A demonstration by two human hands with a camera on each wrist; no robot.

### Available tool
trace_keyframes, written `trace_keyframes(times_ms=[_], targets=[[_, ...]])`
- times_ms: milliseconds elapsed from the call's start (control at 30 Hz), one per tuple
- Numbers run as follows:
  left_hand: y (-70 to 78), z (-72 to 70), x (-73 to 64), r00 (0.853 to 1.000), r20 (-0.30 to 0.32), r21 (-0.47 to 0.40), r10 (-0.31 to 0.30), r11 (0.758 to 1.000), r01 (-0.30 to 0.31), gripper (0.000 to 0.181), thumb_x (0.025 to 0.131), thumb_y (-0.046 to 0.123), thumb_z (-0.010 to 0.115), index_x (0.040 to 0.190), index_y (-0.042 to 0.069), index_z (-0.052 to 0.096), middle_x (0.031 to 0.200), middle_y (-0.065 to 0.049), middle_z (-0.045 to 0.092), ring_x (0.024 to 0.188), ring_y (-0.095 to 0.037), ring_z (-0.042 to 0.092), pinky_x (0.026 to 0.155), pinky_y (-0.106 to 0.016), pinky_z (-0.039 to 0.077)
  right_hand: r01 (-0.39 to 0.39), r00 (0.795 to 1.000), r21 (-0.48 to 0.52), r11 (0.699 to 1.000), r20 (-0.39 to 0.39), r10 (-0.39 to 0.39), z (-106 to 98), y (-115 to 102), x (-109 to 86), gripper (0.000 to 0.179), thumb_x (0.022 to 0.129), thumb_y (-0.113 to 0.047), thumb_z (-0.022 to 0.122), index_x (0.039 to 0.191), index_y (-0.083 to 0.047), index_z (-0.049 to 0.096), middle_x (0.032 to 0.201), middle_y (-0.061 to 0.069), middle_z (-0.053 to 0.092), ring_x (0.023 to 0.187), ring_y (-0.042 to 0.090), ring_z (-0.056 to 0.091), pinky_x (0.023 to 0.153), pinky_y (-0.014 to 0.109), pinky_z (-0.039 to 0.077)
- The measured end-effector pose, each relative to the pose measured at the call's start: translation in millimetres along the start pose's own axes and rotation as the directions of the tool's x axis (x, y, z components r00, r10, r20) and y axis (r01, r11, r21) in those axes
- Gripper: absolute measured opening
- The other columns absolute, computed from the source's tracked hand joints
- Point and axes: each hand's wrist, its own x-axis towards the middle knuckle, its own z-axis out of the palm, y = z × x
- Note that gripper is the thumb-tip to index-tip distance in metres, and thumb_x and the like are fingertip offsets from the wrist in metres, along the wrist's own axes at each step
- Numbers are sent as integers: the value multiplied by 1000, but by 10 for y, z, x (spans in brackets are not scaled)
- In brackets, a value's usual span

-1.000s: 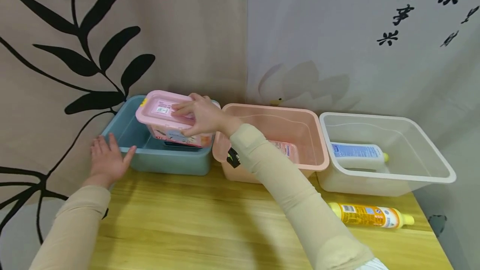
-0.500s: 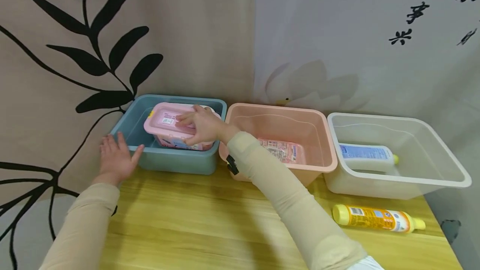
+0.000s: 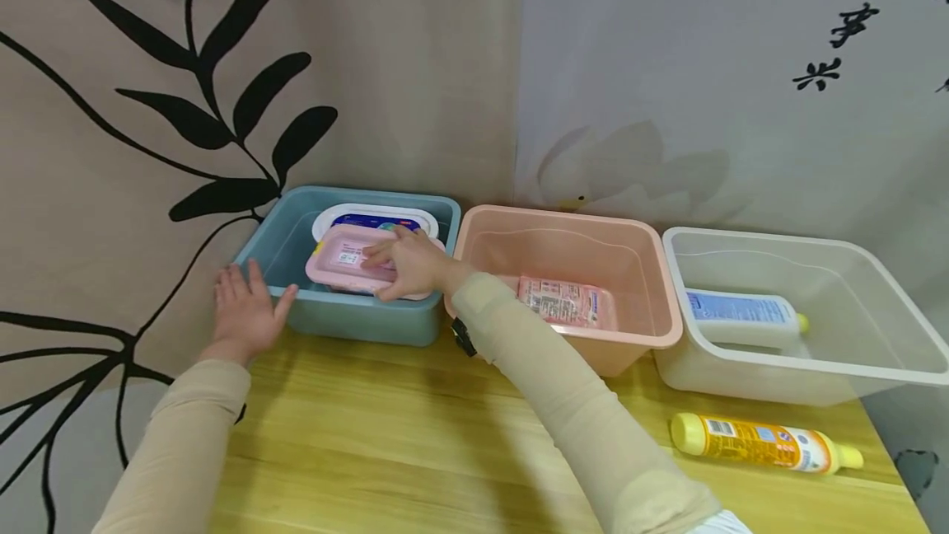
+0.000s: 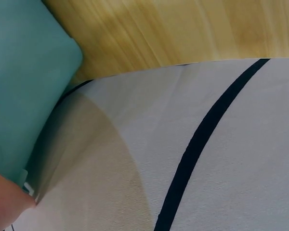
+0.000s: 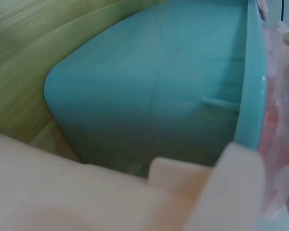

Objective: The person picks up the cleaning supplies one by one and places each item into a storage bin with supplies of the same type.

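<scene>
My right hand (image 3: 418, 264) reaches into the blue-green bin (image 3: 363, 321) and grips a rectangular tub with a pink lid (image 3: 337, 266) across its top. The tub sits low at the bin's front rim; its lower part is hidden. Behind it, inside the same bin, lies a white-edged pack with a dark blue label (image 3: 371, 221). My left hand (image 3: 248, 311) rests with straight fingers at the bin's front left corner. In the right wrist view, the tub's pinkish side (image 5: 279, 106) shows beyond the bin rim. Part of the left hand (image 4: 7, 202) touches the bin in the left wrist view.
To the right, a peach bin (image 3: 563, 225) holds a pink printed pack (image 3: 567, 301). Beside it, a whitish bin (image 3: 741, 377) contains a white bottle with a blue label (image 3: 741, 318). A yellow bottle (image 3: 764, 442) lies on the wooden table (image 3: 415, 435) near its right edge.
The right hand has lowered the pink-lidded tub into the blue-green bin, uncovering the blue-labelled pack behind. The left hand stays at the bin's corner. The head view has turned slightly left.
</scene>
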Motion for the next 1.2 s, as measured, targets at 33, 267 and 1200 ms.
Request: trace_keyframes(times_ms=[33,267,1200], targets=[[1,0,0,1000,1,0,-1,1000,1,92,96,60,15,142,-17,-4,143,-47,-4,132,-62,-4,110,-66,0,2,1000,-4,1000,0,-2,3,-2,6,53,79,-41,68,129,-27,58,143,-11,46,142,38,20,113,60,15],[25,1,-23,1000,6,9,-14,1000,14,92,96,60,15,142,-17,-3,143,-47,-3,132,-62,-3,110,-65,0,31,999,-34,999,13,-30,58,7,53,50,79,-41,67,126,-26,61,140,-9,49,143,33,22,114,58,13],[34,-42,-19,1000,7,0,1,1000,-1,89,97,58,15,142,-16,-3,143,-47,-5,132,-62,-5,110,-66,0,14,999,-8,1000,43,-13,248,105,76,44,92,-44,48,127,-20,60,131,-3,59,132,21,45,118,37,18]])
